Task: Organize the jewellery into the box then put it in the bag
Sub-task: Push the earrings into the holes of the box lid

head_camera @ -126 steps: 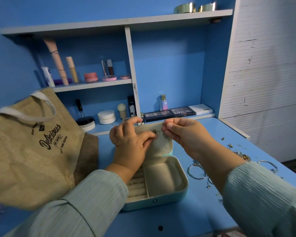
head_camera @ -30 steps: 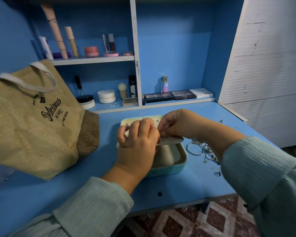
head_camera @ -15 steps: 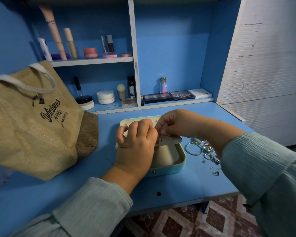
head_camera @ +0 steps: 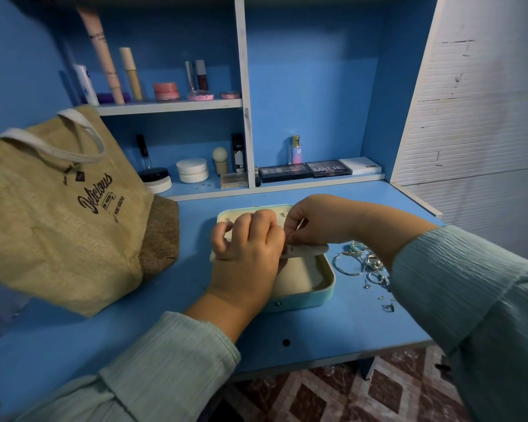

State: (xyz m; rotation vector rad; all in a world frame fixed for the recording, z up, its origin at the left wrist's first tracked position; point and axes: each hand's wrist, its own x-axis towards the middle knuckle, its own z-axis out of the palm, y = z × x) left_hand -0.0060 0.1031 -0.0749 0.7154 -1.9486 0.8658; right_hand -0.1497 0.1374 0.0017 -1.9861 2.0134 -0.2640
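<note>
Open turquoise jewellery box (head_camera: pixel 299 295) at centre of the blue surface (head_camera: pixel 177 318). Left grip (head_camera: pixel 244 242) curls round the cream insert panel (head_camera: pixel 305 250); right grip (head_camera: pixel 314 222) pinches a small item, too tiny to identify. Loose jewellery (head_camera: pixel 361 264) at 3 o'clock; jute bag (head_camera: pixel 58 214) at 9 o'clock.

Both hands meet over the box (head_camera: pixel 299 295), forearms reaching in from either side in pale sleeves. The left hand (head_camera: pixel 247 245) has fingers curled, knuckles up. The right hand (head_camera: pixel 314 220) pinches something small, fingertips touching the left's.
</note>
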